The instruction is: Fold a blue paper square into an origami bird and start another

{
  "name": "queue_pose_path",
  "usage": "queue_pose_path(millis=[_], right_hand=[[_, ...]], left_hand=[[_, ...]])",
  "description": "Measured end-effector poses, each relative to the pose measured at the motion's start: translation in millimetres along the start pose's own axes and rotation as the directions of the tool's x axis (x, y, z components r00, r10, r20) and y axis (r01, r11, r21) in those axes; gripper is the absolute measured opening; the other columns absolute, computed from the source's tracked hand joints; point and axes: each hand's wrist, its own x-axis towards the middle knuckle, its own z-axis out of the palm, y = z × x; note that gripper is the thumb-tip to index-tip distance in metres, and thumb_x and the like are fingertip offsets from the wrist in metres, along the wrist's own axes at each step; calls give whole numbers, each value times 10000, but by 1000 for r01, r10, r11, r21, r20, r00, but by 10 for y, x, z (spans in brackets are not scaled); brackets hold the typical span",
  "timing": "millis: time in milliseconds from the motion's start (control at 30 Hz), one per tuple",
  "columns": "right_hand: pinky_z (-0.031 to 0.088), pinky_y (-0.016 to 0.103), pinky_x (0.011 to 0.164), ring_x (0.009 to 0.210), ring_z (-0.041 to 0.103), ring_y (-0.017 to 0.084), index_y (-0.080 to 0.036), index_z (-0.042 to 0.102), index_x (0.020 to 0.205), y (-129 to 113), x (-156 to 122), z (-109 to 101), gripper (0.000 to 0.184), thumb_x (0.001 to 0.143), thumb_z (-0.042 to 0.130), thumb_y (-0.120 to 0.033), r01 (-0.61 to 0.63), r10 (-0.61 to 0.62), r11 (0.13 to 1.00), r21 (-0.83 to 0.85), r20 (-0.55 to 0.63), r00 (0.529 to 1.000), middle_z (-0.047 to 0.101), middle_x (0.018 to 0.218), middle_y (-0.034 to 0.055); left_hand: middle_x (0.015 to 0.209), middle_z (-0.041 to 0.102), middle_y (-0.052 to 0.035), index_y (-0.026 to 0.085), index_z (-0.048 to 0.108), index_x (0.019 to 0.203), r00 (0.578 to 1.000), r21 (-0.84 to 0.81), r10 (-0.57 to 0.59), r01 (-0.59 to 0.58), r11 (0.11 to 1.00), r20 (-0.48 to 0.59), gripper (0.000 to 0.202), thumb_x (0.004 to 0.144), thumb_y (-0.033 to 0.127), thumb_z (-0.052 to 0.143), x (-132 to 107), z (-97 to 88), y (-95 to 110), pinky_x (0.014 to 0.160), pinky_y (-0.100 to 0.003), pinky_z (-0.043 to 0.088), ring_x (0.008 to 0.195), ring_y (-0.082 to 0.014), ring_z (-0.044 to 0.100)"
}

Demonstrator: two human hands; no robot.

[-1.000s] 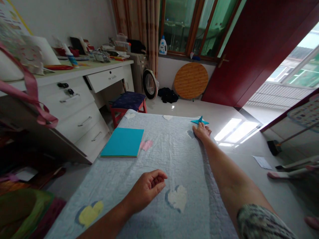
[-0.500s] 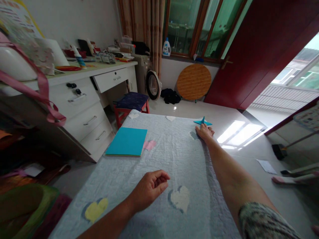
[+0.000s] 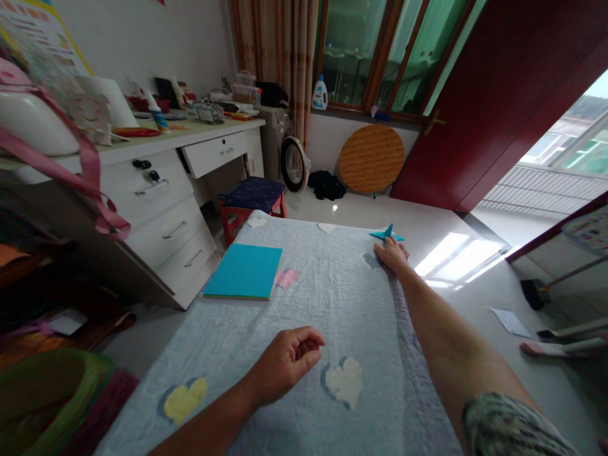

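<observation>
My left hand (image 3: 292, 361) hovers over the near middle of the quilted cover (image 3: 332, 310), loosely curled, with a gap between thumb and fingers and nothing held. At the far right corner of the cover, my right hand (image 3: 393, 252) reaches out to a small folded blue paper (image 3: 388, 233). It has pointed ends at each side and one point standing up. My fingers appear to pinch its near side, though the hand partly hides the contact. A flat stack of blue square paper (image 3: 244, 271) lies on the left side of the cover, apart from both hands.
At left is a white desk (image 3: 161, 202) with drawers and clutter on top. A stool (image 3: 254, 196) stands beyond the cover's far left corner. Further back are a washing machine (image 3: 294, 163) with its door ajar and a round wooden tabletop (image 3: 373, 158) against the wall.
The view has shifted slightly. The upright point of the folded blue paper leans a little more to the right. Both hands stay in nearly the same places.
</observation>
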Motion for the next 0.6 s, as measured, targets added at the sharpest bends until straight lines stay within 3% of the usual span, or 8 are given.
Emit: queue_pose_path(millis=[200,267,367,433,500,600], right_hand=[[306,563,1099,1378,365,377,-145,490,1403,-121,-402,-78,563,897,493,-392,-6,17,995,102,-106,994,402,1496,200],[352,546,1077,1335,433,353,-155,525,1366,-256,-578,-107,507,890,496,-326,75,-59,987,145,-107,992,482,1433,197],[440,453,1024,1176,586,279,-166,635,1218,-598,-880,-124,373,871,519,-237,299,-298,927,228,-38,954,633,1266,153],[498,383,943,1047,656,226,-186,675,1138,-900,-1115,-108,301,868,543,-203,449,-478,842,298,28,878,704,1145,106],[508,347,915,997,675,201,-204,698,1077,-1219,-1361,-75,252,842,609,-185,578,-642,730,364,75,763,732,1079,68],[449,366,1009,1103,637,211,-214,707,1049,-1648,-1678,-9,275,777,720,-171,706,-803,565,427,90,589,715,1154,60]], left_hand=[[754,577,5,145,654,943,1000,-5,10,-10,1000,0,189,845,305,631,6,-3,24,678,-241,406,721,-131,516],[761,586,2,143,654,942,1000,-9,16,-16,1000,3,190,838,300,633,7,4,27,685,-243,409,727,-133,523],[748,592,1,141,653,921,1000,-12,28,-28,1000,10,176,829,289,625,5,13,47,668,-239,395,715,-131,521],[730,584,1,141,643,846,998,4,58,-58,998,13,145,819,281,617,0,8,68,647,-237,379,697,-128,508],[684,544,8,146,591,697,994,58,112,-113,992,18,165,798,273,620,-7,-7,83,620,-239,357,660,-120,476],[622,481,22,163,480,576,982,83,182,-186,979,56,260,790,251,600,-17,-35,80,585,-242,325,605,-105,431]])
